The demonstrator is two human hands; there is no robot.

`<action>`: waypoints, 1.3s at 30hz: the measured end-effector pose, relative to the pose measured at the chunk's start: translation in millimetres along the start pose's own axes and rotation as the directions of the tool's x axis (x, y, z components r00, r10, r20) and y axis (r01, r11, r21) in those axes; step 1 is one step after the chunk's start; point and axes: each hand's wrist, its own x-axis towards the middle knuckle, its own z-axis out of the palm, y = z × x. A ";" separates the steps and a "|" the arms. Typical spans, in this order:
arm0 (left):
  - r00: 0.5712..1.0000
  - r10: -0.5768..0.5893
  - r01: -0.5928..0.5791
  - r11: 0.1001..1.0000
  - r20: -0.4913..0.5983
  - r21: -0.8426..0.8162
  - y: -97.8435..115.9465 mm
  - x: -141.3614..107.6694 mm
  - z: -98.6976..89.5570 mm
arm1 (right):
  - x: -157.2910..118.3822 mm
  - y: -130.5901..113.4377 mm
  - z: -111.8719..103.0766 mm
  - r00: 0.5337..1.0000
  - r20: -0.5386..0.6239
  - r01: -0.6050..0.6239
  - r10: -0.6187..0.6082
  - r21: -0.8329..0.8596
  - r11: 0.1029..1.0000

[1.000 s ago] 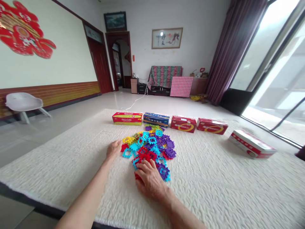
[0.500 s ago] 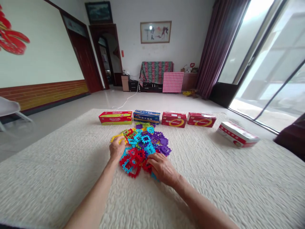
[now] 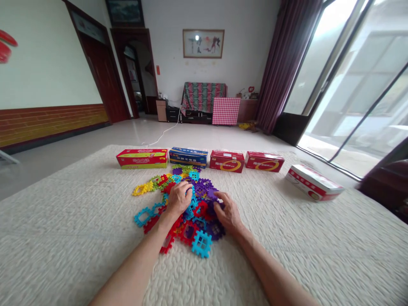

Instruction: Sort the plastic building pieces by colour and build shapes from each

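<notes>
Pile of notched plastic pieces (image 3: pixel 201 209) sits mid-cover, between and under both hands. Left hand (image 3: pixel 179 197) lies on top of it, fingers curled narrow; can't tell if anything's gripped. Right hand (image 3: pixel 228 210) at the pile's right side, thumb and forefinger slightly apart by purple pieces; can't tell whether one is pinched.

Handling: probably best with light, flat fingers, working from the top; notched rims look likely to snag, so lift single pieces rather than drag.

Edges: yellow piece (image 3: pixel 142 188) at far left, blue piece (image 3: pixel 202 244) at the near side, easy to reach. Far side is tight: green pieces lie just in front of the blue box (image 3: pixel 188 157), red-and-yellow box (image 3: pixel 142 158) and red box (image 3: pixel 227 162) either side. Most room looks to be left, right and nearer the person, on the cream cover (image 3: pixel 302 246).
</notes>
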 end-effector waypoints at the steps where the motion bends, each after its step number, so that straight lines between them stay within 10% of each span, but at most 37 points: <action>1: 0.999 0.028 -0.029 0.999 0.030 0.035 1.1 -1.7 1.6 | -0.4 0.3 -0.5 1.000 0.024 0.001 -0.001 0.009 1.000; 11: 0.981 0.112 -0.142 0.971 0.159 0.194 11.0 -7.1 0.4 | -0.1 -16.9 0.3 0.945 0.208 0.235 -0.254 0.111 0.966; 17: 0.985 0.125 -0.127 0.992 0.122 0.007 10.3 3.6 -4.5 | 7.4 -9.8 -9.0 0.983 -0.075 0.176 -0.166 0.147 0.973; 20: 0.999 0.016 -0.013 0.998 0.040 -0.064 -4.8 13.0 -18.2 | 11.6 12.1 -18.0 0.972 -0.226 0.074 -0.069 0.012 0.997; 24: 0.972 -0.211 0.223 0.967 -0.100 0.122 -49.2 16.4 -48.1 | 11.7 37.3 -23.0 0.991 -0.132 -0.022 -0.003 -0.188 0.982; 32: 0.754 -0.654 0.622 0.687 -0.052 0.377 -115.4 -8.6 -65.7 | 9.9 35.0 -15.3 0.989 0.094 0.122 -0.115 -0.080 0.989; 39: 0.884 -0.467 0.432 0.819 0.002 0.379 -122.5 -4.8 -54.9 | 9.8 33.4 -18.1 0.987 0.126 0.106 -0.098 -0.057 0.993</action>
